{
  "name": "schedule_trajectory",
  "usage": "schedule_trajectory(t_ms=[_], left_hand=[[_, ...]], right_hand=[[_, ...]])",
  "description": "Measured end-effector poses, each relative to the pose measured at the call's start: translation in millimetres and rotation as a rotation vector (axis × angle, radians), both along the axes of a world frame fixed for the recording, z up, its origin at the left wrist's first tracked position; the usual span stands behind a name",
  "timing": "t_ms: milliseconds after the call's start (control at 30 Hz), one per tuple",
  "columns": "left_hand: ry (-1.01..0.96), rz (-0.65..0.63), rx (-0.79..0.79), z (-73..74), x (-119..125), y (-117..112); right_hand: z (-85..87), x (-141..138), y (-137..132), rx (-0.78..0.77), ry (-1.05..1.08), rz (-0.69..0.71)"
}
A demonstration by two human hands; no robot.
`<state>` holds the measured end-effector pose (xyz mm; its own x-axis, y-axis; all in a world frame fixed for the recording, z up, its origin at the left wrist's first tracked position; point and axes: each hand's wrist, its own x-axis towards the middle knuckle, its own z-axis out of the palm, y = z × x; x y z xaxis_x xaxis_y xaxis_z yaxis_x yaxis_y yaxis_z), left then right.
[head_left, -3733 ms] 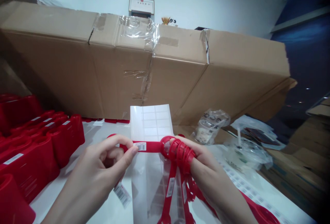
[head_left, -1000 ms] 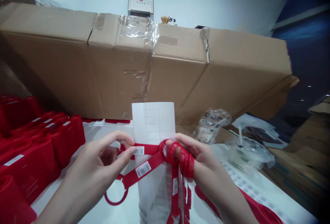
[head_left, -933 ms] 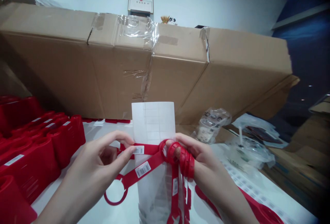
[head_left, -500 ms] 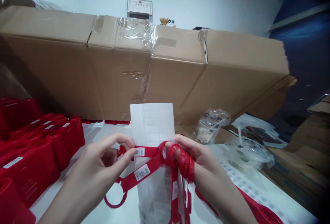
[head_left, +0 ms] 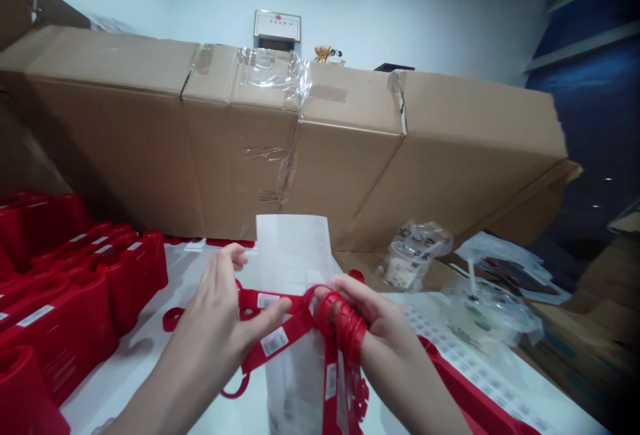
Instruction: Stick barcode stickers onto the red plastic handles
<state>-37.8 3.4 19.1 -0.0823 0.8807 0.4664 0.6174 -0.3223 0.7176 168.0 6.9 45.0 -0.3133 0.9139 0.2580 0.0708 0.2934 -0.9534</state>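
Observation:
My right hand [head_left: 376, 320] grips a bunch of red ring-ended straps [head_left: 351, 336], their rings looped over its fingers and thumb. Two straps fan out leftward from the bunch, the lower one bearing a white barcode sticker [head_left: 275, 341]; others hang down, one with a sticker too. My left hand [head_left: 220, 311] is open beside the fanned straps, fingers raised and thumb stretched across the upper strap near its sticker. Whether the thumb touches it I cannot tell. Behind and below the straps is a pale label sheet or strip [head_left: 294, 248].
Red moulded pieces [head_left: 75, 328] with white stickers are stacked at left. A large taped cardboard box [head_left: 240, 148] spans the back. Toward the right are a bagged cup [head_left: 404, 265], a clear plastic-wrapped container [head_left: 493, 318], a sticker sheet [head_left: 465, 355] and a long red piece [head_left: 465, 391] on the white table.
My left hand has let go of the upper strap's sticker end; its fingers lifted up and left while the thumb extends right. My right hand keeps the straps. The view tilted slightly upward.

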Motion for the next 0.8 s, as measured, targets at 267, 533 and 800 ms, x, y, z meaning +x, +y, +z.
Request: schedule_trajectory(t_ms=[267,533,800], left_hand=[[-0.29,-0.482,-0.326,14.4,-7.5,-5.5],[-0.511,-0.66,-0.357,4.4,-14.8,17.0],[-0.643,-0.65,-0.44,10.0,-12.3,13.6]], right_hand=[[-0.5,-1.2,1.5,-0.009,-0.027,0.066],[-6.6,6.6,12.5,-0.083,-0.07,0.129],[-1.7,5.0,14.5,-0.113,-0.015,0.238]])
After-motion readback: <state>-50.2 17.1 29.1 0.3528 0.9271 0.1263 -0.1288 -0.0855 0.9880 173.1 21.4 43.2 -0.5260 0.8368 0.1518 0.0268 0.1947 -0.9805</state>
